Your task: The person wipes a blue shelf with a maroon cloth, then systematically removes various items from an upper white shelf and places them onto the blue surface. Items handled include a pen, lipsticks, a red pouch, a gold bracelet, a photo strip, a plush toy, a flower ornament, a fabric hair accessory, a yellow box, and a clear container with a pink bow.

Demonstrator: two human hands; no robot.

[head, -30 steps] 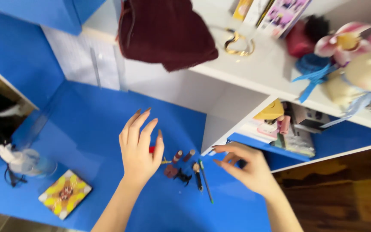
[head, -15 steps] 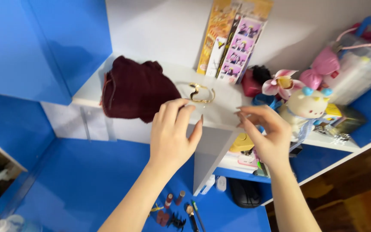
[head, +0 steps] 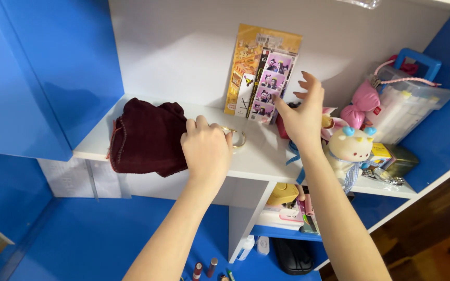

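Head view shows your left hand (head: 205, 150) curled over the gold bangle (head: 237, 137) on the white shelf (head: 266, 156), fingers closing narrow on it, just right of the maroon cloth (head: 144, 136). Your right hand (head: 302, 115) hovers spread and empty by the photo strips (head: 271, 84), which lean upright on the far wall.

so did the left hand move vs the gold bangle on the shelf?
Yes. The left hand has closed in on the gold bangle lying on the white shelf; earlier it hovered short of it, now its fingers cover the bangle's near side.
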